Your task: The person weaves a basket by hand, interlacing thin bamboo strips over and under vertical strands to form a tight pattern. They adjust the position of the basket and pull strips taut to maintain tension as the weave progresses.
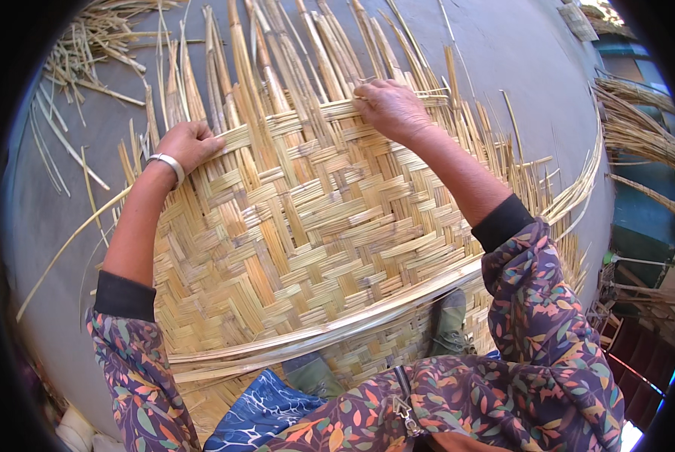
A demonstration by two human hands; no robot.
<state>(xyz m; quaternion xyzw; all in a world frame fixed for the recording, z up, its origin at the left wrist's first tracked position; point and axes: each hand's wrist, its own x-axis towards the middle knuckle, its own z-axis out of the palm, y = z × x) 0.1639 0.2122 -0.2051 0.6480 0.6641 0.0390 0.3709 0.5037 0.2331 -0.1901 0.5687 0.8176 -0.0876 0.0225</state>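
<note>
Floral-print sleeves (537, 316) sit closest to us, coming up from the lower edge, with a blue patterned cloth (266, 410) and two grey-green shoes (449, 324) just under them. We kneel over a big woven mat (307, 226) of pale split strips lying flat on a grey floor (503, 53). A bundle of long loose strips (337, 324) runs across the near part of the mat, touching it. Our left hand (189, 145) rests at the mat's left edge, wrist wearing a silver bangle (169, 164); its fingers (208, 142) are curled together and clamped on the end of a horizontal strip (236, 137). Our right hand (389, 109) lies palm down at the far working edge, fingers (368, 92) close together and pressing on a crosswise strip (330, 111) among the upright unwoven ends (277, 53). Both hands are well apart, on the same weave row. Scattered offcuts (89, 45) lie on the floor far left. More strip bundles (639, 128) lie at the right, beside teal boards.
</note>
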